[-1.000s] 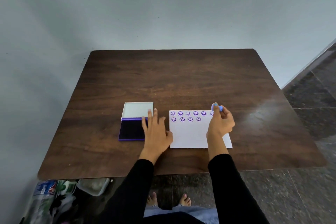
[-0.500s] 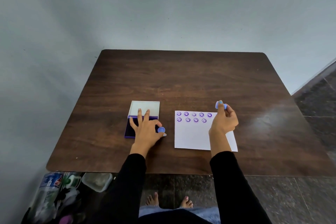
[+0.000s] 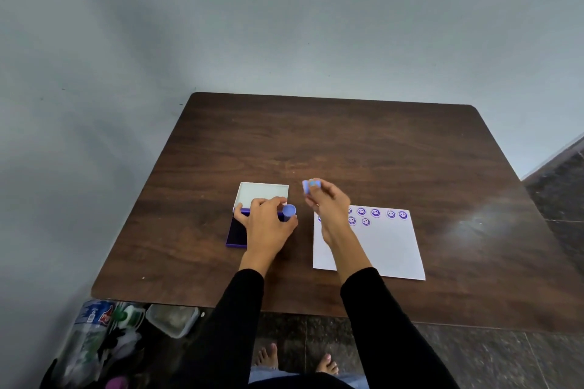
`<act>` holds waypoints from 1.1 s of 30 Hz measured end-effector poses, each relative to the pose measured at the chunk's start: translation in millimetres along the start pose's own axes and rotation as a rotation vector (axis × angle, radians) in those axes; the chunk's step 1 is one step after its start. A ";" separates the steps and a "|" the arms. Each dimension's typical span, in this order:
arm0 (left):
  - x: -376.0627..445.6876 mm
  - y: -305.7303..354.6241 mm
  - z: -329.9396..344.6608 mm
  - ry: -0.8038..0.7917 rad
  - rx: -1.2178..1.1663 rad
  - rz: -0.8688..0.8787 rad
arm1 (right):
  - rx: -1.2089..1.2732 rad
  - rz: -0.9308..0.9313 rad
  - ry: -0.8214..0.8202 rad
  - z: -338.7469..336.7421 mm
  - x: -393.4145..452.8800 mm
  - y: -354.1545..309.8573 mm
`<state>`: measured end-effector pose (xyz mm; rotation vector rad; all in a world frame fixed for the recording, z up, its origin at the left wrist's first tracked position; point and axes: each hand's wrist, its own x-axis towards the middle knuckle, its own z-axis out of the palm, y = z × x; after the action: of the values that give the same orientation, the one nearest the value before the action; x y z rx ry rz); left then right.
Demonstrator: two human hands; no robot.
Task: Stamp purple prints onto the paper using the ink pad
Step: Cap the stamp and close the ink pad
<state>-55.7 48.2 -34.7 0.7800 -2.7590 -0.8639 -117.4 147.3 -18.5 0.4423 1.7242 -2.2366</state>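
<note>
A white paper (image 3: 385,249) lies on the brown table (image 3: 316,142), with several purple smiley prints (image 3: 375,212) along its far edge. To its left sits an open ink pad (image 3: 235,230) with its white lid (image 3: 262,191) folded back. My left hand (image 3: 268,224) rests over the pad and holds a small round purple stamp (image 3: 288,210) between its fingers. My right hand (image 3: 328,202) is raised between pad and paper, pinching a second light purple stamp (image 3: 309,186) at its fingertips; it is blurred.
Under the table's near left corner lie plastic bottles (image 3: 94,319), bags and a clear container (image 3: 172,319). Dark stone floor shows to the right, and bare feet (image 3: 297,360) below the near edge. A grey wall stands behind the table.
My right hand has swung left from the paper's far right corner toward the ink pad, carrying its stamp. My left hand picked up a stamp beside the pad. The camera drifted left.
</note>
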 end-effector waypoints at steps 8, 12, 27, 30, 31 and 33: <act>-0.7 -2.1 -5.0 0.043 -0.044 -0.035 | -0.254 0.057 -0.150 10.6 -1.0 15.3; -0.7 -5.8 -5.0 0.083 -0.138 -0.033 | -0.178 0.111 -0.166 10.3 -1.9 16.8; -3.0 -9.6 -4.9 0.003 -0.480 -0.035 | -0.024 0.267 -0.264 0.4 1.1 15.9; -2.2 -10.2 -3.8 0.007 -0.478 -0.056 | -0.002 0.295 -0.280 -1.4 1.4 15.1; -2.1 -10.8 -3.4 0.008 -0.476 -0.064 | 0.007 0.306 -0.287 -1.7 0.7 14.8; -2.3 -11.2 -3.2 0.008 -0.464 -0.066 | 0.023 0.330 -0.293 -2.4 -0.4 13.9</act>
<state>-48.0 39.9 -38.4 0.7783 -2.3852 -1.4340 -111.3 146.2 -31.2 0.3529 1.3691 -1.9740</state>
